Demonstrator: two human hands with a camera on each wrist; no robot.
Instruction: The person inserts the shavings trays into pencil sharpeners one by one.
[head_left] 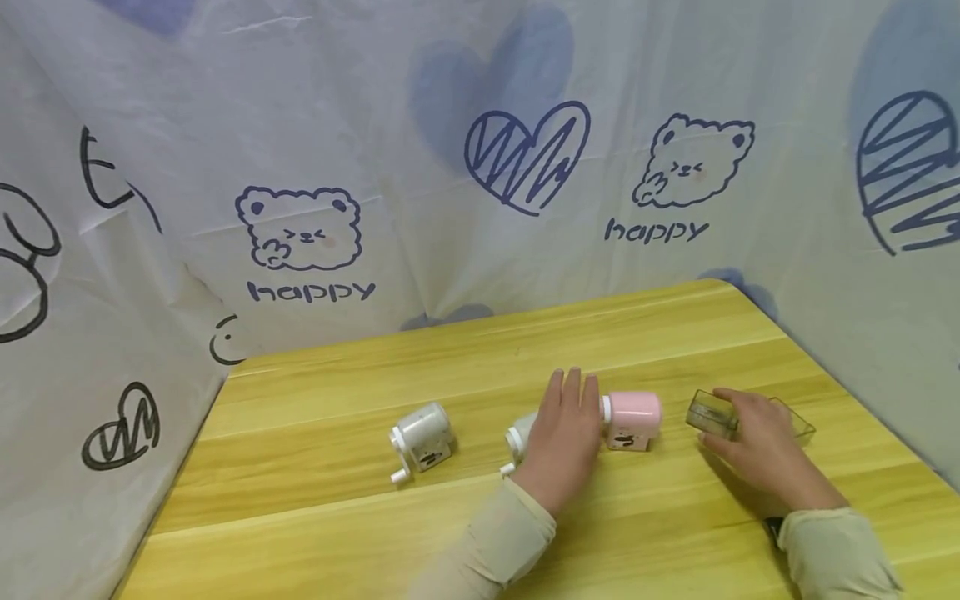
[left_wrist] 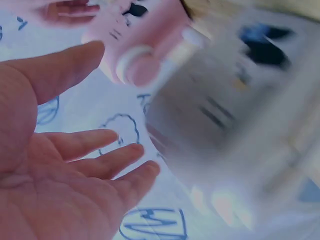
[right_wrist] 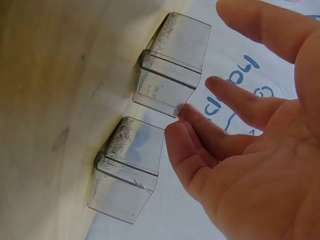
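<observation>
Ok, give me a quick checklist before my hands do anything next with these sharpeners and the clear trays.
1. Left hand free, fingers straight over the grey sharpener: ok.
2. Right hand free, above the clear trays: ok.
3. Both trays lie side by side on the wooden table, apart: ok.
4. Pink sharpener stands within reach between the hands: ok.
5. Second grey sharpener clear of the hands: ok.
6. Trays empty of shavings: not ok, residue shows.

"happy" on backdrop cloth [head_left: 480, 167]
</observation>
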